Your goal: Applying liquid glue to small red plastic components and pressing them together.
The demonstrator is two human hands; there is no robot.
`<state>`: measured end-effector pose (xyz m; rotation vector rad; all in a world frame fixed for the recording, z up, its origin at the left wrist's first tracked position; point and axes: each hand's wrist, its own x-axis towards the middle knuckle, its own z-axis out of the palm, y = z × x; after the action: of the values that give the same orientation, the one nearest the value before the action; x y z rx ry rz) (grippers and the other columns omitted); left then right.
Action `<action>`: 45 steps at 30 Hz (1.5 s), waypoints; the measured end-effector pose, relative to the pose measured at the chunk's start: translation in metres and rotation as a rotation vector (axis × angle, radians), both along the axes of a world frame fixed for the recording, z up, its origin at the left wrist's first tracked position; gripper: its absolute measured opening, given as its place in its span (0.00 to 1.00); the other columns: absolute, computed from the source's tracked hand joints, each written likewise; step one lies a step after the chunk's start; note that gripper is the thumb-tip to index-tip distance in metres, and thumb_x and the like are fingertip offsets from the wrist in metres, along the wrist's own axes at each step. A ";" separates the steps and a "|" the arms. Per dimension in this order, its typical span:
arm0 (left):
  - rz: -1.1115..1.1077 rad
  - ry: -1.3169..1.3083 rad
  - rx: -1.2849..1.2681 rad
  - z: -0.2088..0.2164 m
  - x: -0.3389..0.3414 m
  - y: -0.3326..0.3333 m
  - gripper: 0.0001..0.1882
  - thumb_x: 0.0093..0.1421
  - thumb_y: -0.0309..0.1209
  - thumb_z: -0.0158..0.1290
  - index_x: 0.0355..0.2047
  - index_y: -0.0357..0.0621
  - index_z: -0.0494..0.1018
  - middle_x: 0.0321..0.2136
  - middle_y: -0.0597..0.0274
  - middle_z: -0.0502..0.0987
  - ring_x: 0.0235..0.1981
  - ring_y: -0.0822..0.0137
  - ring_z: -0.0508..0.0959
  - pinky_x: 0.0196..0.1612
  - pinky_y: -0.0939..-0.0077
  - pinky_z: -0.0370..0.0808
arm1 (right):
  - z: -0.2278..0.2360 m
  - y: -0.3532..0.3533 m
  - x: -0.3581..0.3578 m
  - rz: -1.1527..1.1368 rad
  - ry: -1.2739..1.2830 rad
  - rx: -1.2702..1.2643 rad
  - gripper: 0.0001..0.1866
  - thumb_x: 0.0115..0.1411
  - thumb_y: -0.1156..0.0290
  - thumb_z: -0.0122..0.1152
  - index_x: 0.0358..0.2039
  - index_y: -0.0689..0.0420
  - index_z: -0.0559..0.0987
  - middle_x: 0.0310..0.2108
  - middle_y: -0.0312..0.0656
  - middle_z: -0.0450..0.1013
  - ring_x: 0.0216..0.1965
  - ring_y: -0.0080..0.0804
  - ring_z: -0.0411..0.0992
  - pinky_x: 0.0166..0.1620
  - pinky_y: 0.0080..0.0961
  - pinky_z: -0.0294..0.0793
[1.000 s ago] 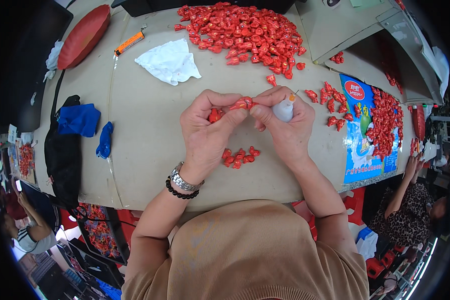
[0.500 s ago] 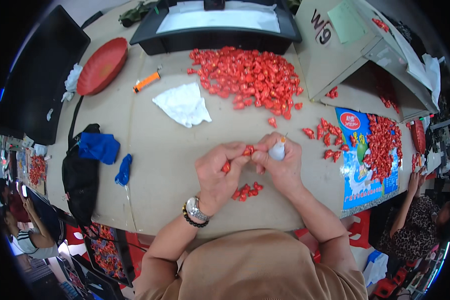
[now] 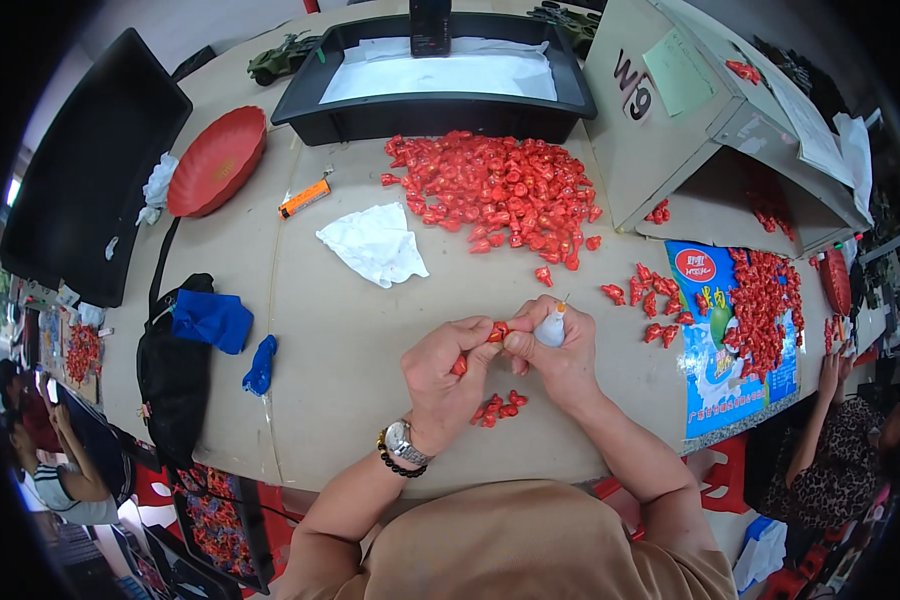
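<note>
My left hand (image 3: 444, 385) pinches a small red moulded piece (image 3: 498, 331) between thumb and forefinger. A second red piece (image 3: 459, 366) is tucked in its curled fingers. My right hand (image 3: 568, 365) is closed round a small white squeeze bottle (image 3: 550, 327) with an orange collar and a thin needle tip pointing up. The right thumb and fingertip meet the pinched red piece too. Just below my hands, several loose red pieces (image 3: 497, 408) lie on the table. Beyond them spreads a large heap of the same red pieces (image 3: 500, 190).
A white cloth (image 3: 375, 246), an orange lighter-like tube (image 3: 304, 199) and a red dish (image 3: 217, 160) lie left of the heap. Behind it stands a black tray (image 3: 430, 125). A grey box shelf (image 3: 660, 150) and a blue printed sheet (image 3: 705, 385) with more pieces are at right; a black bag (image 3: 175, 375) at left.
The view has tilted, so the tray, heap and table things sit lower in the picture. Both hands keep the same hold on the red piece and the bottle.
</note>
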<state>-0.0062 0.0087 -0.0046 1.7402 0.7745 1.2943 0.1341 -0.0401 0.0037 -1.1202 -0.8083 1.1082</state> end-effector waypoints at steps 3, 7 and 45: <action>0.006 0.005 -0.007 0.002 0.001 -0.001 0.05 0.51 0.15 0.57 0.29 0.33 0.74 0.30 0.50 0.80 0.27 0.68 0.80 0.30 0.79 0.76 | -0.002 0.000 0.001 0.000 0.005 0.001 0.05 0.54 0.77 0.64 0.27 0.60 0.75 0.20 0.35 0.72 0.17 0.17 0.68 0.19 0.15 0.67; 0.007 0.005 -0.015 0.001 0.001 -0.001 0.05 0.52 0.15 0.57 0.29 0.33 0.74 0.30 0.50 0.80 0.27 0.68 0.80 0.30 0.79 0.76 | -0.004 0.001 0.003 0.016 0.008 -0.006 0.07 0.55 0.78 0.64 0.27 0.61 0.73 0.23 0.39 0.72 0.18 0.20 0.69 0.19 0.16 0.68; 0.029 0.004 -0.014 -0.004 0.002 -0.003 0.06 0.52 0.16 0.58 0.31 0.34 0.74 0.31 0.51 0.80 0.25 0.70 0.79 0.28 0.81 0.75 | -0.006 0.001 0.004 0.033 0.020 -0.020 0.07 0.55 0.79 0.63 0.27 0.60 0.72 0.24 0.40 0.72 0.18 0.21 0.69 0.19 0.16 0.69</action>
<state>-0.0039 0.0052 -0.0082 1.7269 0.8112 1.3025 0.1384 -0.0388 -0.0026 -1.1136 -0.8041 1.1555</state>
